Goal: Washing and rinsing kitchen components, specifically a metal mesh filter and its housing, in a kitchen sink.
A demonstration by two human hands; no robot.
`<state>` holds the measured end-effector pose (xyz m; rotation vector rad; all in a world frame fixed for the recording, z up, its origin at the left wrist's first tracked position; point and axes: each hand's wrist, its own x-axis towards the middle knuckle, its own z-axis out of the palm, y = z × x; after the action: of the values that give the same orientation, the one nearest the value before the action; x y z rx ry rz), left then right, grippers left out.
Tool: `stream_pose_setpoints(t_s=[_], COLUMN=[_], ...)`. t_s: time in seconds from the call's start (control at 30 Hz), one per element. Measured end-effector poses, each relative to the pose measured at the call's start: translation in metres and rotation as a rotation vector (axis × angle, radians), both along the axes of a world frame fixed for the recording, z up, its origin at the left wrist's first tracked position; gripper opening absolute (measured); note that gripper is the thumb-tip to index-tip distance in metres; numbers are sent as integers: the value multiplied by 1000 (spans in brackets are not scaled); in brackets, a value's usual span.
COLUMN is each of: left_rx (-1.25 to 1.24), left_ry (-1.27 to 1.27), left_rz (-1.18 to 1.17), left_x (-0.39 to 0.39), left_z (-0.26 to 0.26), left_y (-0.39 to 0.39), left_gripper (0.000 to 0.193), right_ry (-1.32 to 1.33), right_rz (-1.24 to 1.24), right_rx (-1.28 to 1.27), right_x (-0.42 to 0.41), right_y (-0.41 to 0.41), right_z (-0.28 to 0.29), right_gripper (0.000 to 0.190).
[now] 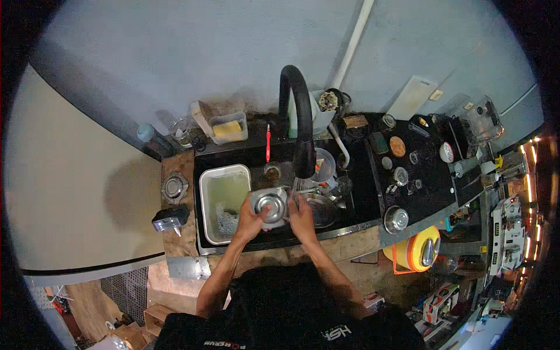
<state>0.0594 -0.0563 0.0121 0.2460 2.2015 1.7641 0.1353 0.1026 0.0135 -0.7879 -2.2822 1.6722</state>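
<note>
My left hand (250, 222) grips a shiny, squarish metal dish (274, 204) with a round recess, its thumb on the dish's face. Beside the dish's right edge is my right hand (302, 219), blurred; whether its fingers hold that edge cannot be made out. Water streams from the black faucet (304, 159) onto the area of my right fingers. Below the hands is the black sink (361, 192). A white tub (204, 210) of cloudy, sudsy water stands at its left. A round pan or lid (323, 211) and a clear plastic container (324, 164) lie at the right.
On the wooden ledge at left sit a similar squarish dish (175, 187) and a pump bottle (171, 218). Behind the sink stand a plastic box with a yellow sponge (227, 128) and a red-handled tool (268, 144). Glassware and a metal bowl (396, 219) occupy the right counter.
</note>
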Motion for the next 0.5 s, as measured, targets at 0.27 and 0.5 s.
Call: stream_pose_setpoints(t_s=[0.27,0.5], left_rx=[80,171], left_ry=[-135,-265], left_rz=[22,20], left_x=[-5,-11], left_z=[11,28], left_y=[2,5], left_gripper=[60,55], right_ry=[40,264], right_rz=[104,144], right_rx=[186,396], right_x=[1,-5], right_y=[-8,-7], right_z=[8,-2], right_gripper=[44,52])
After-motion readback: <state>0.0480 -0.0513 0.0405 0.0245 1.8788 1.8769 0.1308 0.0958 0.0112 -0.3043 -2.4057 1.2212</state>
